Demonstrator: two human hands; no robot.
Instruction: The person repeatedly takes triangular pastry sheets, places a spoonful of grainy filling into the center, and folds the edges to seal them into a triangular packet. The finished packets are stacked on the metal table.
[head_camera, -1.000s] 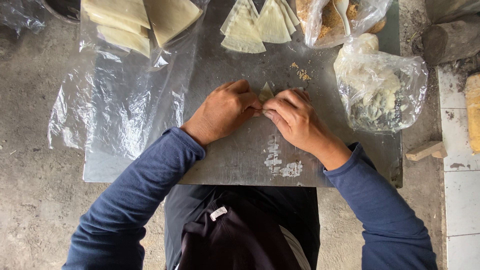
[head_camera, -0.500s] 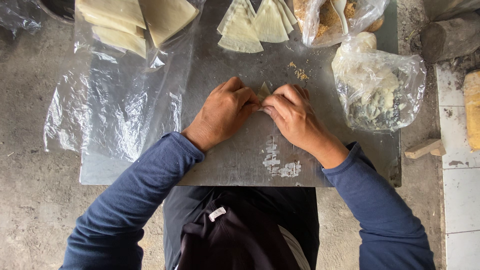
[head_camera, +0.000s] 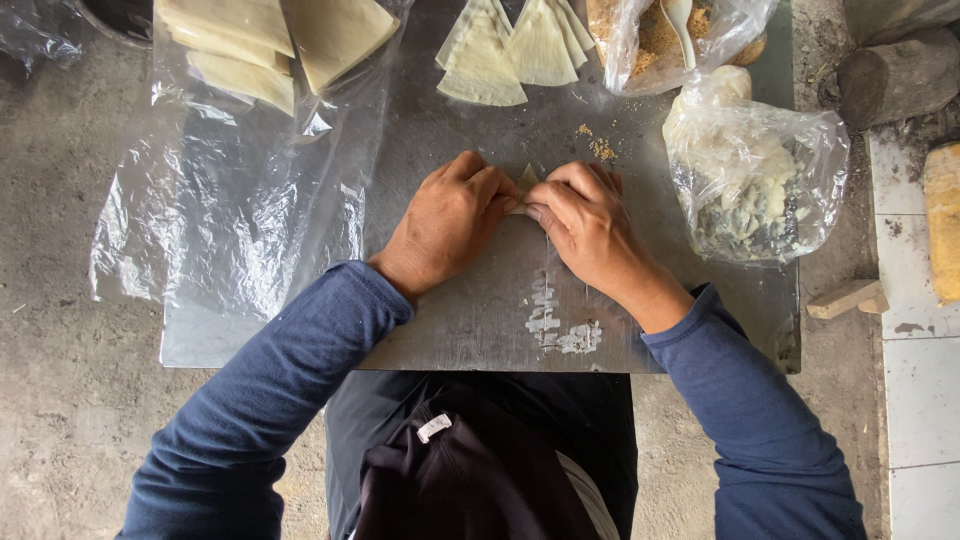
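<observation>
Pastry piece (head_camera: 527, 180) pinched between fingertips at mid-surface, only a pale tip showing. Left hand (head_camera: 450, 220) and right hand (head_camera: 590, 225) both curled tight on it, knuckles nearly touching. Grip and position unchanged from half a second ago; folding judged ongoing. Folded triangles (head_camera: 510, 50) lying beyond, filling bag (head_camera: 755, 180) to right on metal surface (head_camera: 480, 320).

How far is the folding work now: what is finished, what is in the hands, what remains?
Done: folded triangles lie at the board's far edge. In hand: left hand and right hand pinch one pastry piece. Left: a stack of flat wrappers and filling in the bag.
</observation>
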